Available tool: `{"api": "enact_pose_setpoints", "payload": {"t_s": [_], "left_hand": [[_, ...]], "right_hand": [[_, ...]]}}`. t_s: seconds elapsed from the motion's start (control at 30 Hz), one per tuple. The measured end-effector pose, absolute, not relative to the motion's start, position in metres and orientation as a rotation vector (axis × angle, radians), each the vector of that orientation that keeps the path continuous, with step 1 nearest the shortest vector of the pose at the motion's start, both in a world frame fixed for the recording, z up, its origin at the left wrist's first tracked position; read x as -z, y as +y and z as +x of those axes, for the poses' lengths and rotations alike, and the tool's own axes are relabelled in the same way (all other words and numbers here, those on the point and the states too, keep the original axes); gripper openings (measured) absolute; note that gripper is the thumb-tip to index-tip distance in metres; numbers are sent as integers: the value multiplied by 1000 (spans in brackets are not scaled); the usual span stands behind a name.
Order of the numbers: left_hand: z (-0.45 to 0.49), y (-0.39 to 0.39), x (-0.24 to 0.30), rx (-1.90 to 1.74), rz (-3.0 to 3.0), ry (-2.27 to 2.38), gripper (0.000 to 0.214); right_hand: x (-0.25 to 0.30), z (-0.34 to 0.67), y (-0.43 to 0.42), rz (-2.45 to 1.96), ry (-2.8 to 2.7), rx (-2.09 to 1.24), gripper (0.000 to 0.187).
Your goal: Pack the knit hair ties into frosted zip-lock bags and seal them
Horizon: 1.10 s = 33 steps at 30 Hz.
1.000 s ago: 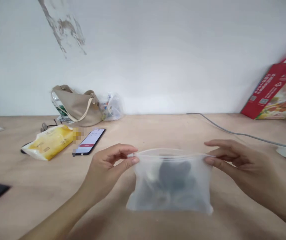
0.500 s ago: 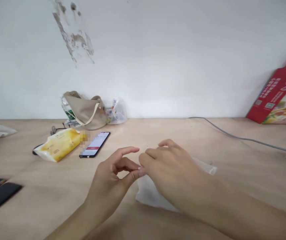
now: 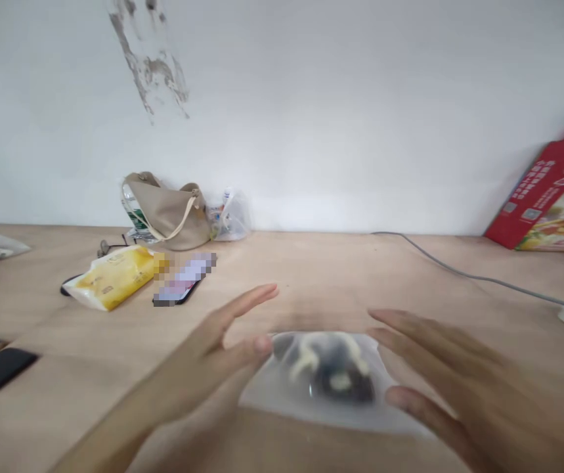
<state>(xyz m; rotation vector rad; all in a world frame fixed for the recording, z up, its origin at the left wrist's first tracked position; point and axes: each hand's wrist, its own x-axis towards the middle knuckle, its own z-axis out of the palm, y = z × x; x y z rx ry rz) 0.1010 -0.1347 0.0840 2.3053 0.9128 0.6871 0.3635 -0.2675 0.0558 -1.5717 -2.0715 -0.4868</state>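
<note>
On the table in front of me lies a frosted, see-through plastic bag (image 3: 286, 401). Inside it shows a blurred dark object (image 3: 348, 387) with cream-coloured strips around it; its kind I cannot make out. My left hand (image 3: 207, 361) is at the bag's left side, fingers apart, its thumb tip by the bag's upper left corner. On the other side my right hand (image 3: 439, 368) is spread, fingers pointing in over the bag's right edge. Neither hand holds anything.
At the back left are a beige handbag (image 3: 171, 213), a clear plastic bag (image 3: 232, 217), a yellow tissue pack (image 3: 119, 276) and a phone (image 3: 186, 279). A grey cable (image 3: 454, 265) runs right, below a red printed bag (image 3: 532, 197). A black object (image 3: 0, 371) lies left.
My hands, which met with fingertips together over the bag, have parted to left and right and opened. The frosted bag and its contents now show between them.
</note>
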Motion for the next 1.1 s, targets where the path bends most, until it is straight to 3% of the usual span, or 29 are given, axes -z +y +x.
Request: {"api": "enact_pose_setpoints", "payload": {"t_s": [0.07,0.17,0.53,1.1], "left_hand": [[118,-154,-64,-806,2542,964,53],[141,-171,-26,-696,2834,734,66],[148,-165,-4,-489,2819,740,64],[130,-166,-6,-255,2838,720,84]], "right_hand": [[-36,341,-261,-1511,-2150,509,48],[-10,317,-249,-1480,-2181,473,71],[10,314,-249,-1616,-2194,-53,98],[22,326,-262,-1782,-2092,-181,101]]}}
